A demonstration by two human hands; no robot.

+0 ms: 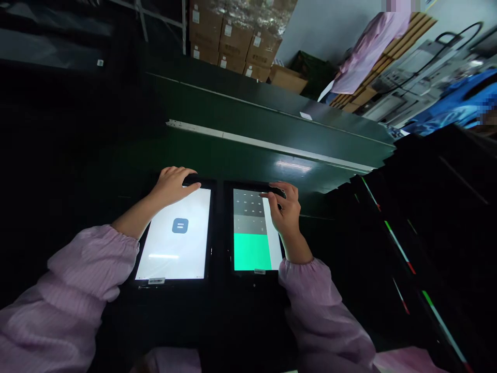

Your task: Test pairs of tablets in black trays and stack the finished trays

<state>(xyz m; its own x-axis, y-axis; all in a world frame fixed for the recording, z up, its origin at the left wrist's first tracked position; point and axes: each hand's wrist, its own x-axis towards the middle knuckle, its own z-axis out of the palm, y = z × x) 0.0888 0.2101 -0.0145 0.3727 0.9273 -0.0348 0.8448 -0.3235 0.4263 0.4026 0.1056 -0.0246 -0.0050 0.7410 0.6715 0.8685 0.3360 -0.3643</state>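
Two black-framed tablets lie side by side in front of me. The left tablet [173, 241] has a pale, glowing screen with a blue-grey square icon [180, 225] near its middle. The right tablet [251, 251] shows a grey calculator keypad above a bright green block. My left hand [173, 185] grips the top edge of the left tablet, thumb on the screen. My right hand [285, 207] pinches the top edge of the right tablet, fingers beside the keypad. Pink ribbed sleeves cover both my forearms.
Beyond the tablets runs a dark green bench or conveyor with a pale metal rail [267, 145]. Stacked cardboard cartons [233, 39] stand behind it. A dark rack with thin coloured-tipped strips [399, 248] fills the right side, and a pink garment [373, 52] and blue cloth [454, 101] lie further off.
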